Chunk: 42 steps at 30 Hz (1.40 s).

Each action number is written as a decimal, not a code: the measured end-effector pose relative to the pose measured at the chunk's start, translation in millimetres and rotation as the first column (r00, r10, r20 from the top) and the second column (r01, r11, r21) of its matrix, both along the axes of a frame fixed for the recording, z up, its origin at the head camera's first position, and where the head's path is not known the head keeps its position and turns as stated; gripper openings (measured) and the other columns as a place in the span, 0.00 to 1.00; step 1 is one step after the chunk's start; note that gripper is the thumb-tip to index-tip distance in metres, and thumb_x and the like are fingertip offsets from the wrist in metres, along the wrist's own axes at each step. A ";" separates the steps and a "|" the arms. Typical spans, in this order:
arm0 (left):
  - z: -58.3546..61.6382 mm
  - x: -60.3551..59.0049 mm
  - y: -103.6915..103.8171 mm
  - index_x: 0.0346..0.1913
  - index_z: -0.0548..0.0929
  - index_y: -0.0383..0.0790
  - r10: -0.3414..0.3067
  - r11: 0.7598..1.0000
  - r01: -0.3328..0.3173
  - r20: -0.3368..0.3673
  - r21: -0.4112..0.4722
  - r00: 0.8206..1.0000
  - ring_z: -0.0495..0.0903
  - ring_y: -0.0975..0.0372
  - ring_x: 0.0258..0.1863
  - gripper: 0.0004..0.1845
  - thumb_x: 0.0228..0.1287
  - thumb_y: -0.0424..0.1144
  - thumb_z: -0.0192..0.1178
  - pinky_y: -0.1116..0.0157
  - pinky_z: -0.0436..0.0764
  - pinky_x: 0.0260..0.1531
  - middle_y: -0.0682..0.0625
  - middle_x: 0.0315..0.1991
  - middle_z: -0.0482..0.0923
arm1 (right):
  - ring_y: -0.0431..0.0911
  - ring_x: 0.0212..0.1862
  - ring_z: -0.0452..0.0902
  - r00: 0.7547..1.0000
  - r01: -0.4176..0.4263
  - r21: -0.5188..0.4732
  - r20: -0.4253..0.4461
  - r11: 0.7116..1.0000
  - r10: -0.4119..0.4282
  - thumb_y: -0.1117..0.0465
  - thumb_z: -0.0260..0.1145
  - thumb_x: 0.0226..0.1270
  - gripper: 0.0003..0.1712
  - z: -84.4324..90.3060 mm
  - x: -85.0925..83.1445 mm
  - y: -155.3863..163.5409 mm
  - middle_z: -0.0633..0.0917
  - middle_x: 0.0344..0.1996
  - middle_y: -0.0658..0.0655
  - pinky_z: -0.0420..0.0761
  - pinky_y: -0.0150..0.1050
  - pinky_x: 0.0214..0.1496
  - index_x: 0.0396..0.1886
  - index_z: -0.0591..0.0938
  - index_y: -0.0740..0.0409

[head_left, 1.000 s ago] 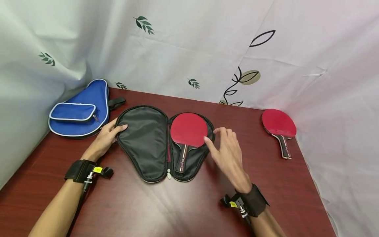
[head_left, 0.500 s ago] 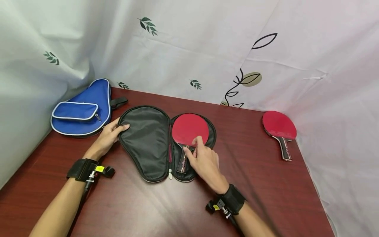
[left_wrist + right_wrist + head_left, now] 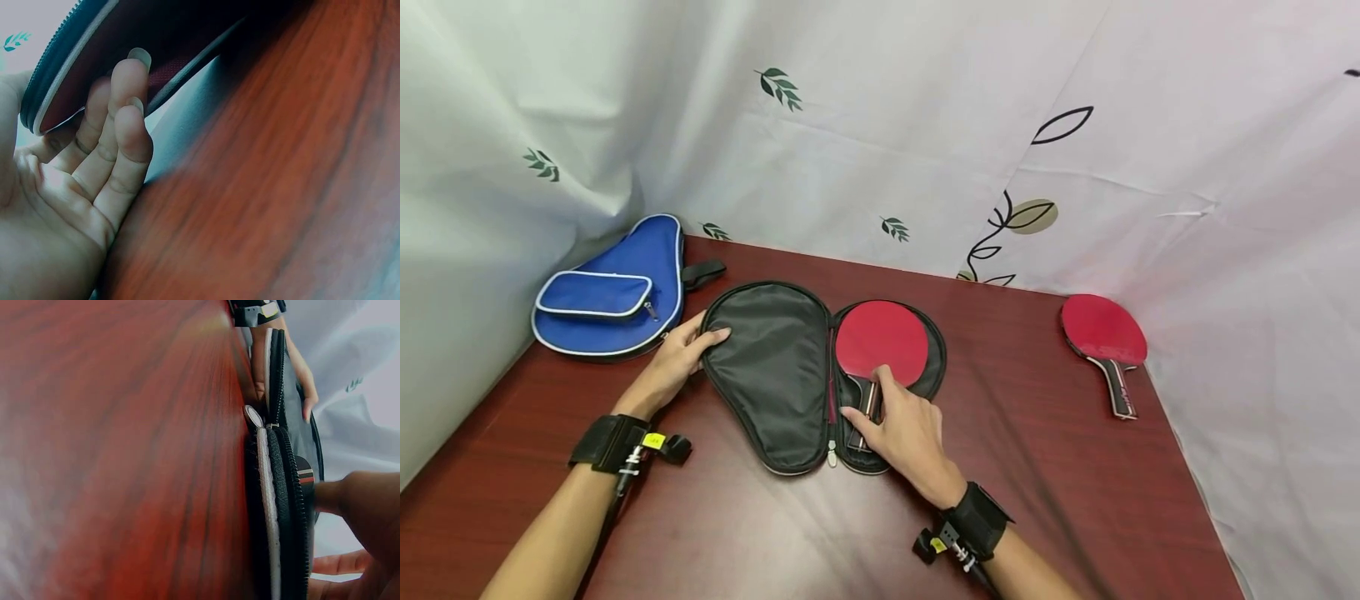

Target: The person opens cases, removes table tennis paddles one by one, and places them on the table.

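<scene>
Head view. Black zip case [image 3: 775, 375], soft nylon, teardrop-shaped, lies opened flat on the dark red wood-grain counter [image 3: 1060, 483]. Paddle [image 3: 880, 346], red rubber face and dark handle, lies in the case's right half. Right hand [image 3: 902, 429] rests on the paddle's handle, thumb and forefinger curled about it, grasping. Left hand [image 3: 673, 362] lies on the left flap's edge, fingers relaxed and extended, pressing the fabric. Judged: the paddle is light and stiff, the rubber tacky and easily marked, so the handle is the place to take hold; the case is limp and will fold. Blue padded case [image 3: 613, 292], zipped, sits at the far left; second red paddle [image 3: 1105, 333] lies well apart at right. Leaf-print curtain [image 3: 887, 125] hangs behind.

Left wrist view. Left hand [image 3: 94, 169], fingers straight against the case rim [image 3: 69, 69], with white piping and zip teeth.

Right wrist view. Case edges [image 3: 278, 506] stacked, metal zip pull [image 3: 253, 416] showing; right hand's fingers [image 3: 362, 506] blurred beside them.
</scene>
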<state>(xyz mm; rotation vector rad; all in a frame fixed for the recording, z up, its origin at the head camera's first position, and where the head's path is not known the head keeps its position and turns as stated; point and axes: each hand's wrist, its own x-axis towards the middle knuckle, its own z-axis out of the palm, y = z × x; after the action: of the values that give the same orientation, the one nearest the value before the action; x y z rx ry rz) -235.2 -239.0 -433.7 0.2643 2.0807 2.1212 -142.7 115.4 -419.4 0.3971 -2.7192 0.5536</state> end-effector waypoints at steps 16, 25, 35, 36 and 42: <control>-1.9 0.0 2.0 0.70 0.66 0.32 -0.021 0.999 0.020 0.026 0.036 0.999 0.83 0.64 0.46 0.25 0.78 0.39 0.55 0.66 0.84 0.42 0.51 0.53 0.80 | 0.41 0.13 0.59 0.999 0.045 0.004 0.018 0.999 -0.045 0.52 0.73 0.60 0.17 1.0 -7.5 11.3 0.63 0.14 0.44 0.56 0.37 0.15 0.38 0.73 0.50; -5.2 2.6 -1.2 0.71 0.67 0.36 -0.042 0.998 0.041 0.021 0.037 0.999 0.83 0.64 0.45 0.24 0.78 0.39 0.55 0.67 0.84 0.41 0.52 0.54 0.80 | 0.40 0.16 0.63 1.000 0.015 -0.114 -0.010 0.993 -0.016 0.59 0.72 0.49 0.15 3.1 -12.5 26.3 0.66 0.14 0.42 0.63 0.38 0.19 0.34 0.75 0.48; -4.0 1.4 -0.7 0.70 0.69 0.36 -0.049 0.998 0.049 0.003 0.040 0.999 0.83 0.64 0.43 0.23 0.78 0.38 0.55 0.67 0.84 0.40 0.51 0.51 0.81 | 0.38 0.16 0.64 0.999 0.014 -0.163 -0.048 0.987 -0.022 0.58 0.72 0.49 0.14 15.0 -11.2 34.0 0.68 0.14 0.41 0.65 0.37 0.20 0.35 0.77 0.46; -3.3 1.0 -0.5 0.70 0.69 0.36 -0.047 0.998 0.047 0.004 0.040 0.999 0.83 0.64 0.43 0.23 0.78 0.38 0.55 0.67 0.84 0.40 0.52 0.51 0.81 | 0.38 0.17 0.64 0.998 0.018 -0.167 -0.049 0.986 -0.027 0.58 0.72 0.50 0.14 16.5 -11.9 35.2 0.68 0.14 0.41 0.65 0.37 0.21 0.36 0.77 0.46; 0.3 0.5 0.1 0.68 0.71 0.36 -0.012 1.000 0.012 0.017 0.014 1.000 0.83 0.66 0.41 0.22 0.78 0.39 0.56 0.69 0.83 0.38 0.54 0.49 0.82 | 0.39 0.19 0.66 0.999 0.045 -0.187 -0.019 0.981 -0.050 0.57 0.72 0.52 0.14 26.3 -14.0 47.6 0.71 0.16 0.42 0.67 0.38 0.24 0.37 0.78 0.44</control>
<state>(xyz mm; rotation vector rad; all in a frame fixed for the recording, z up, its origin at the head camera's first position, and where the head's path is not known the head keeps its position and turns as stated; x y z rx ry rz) -234.8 -238.9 -433.4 0.2589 2.0503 2.1242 -156.7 163.0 -393.1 0.2879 -2.6180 0.7772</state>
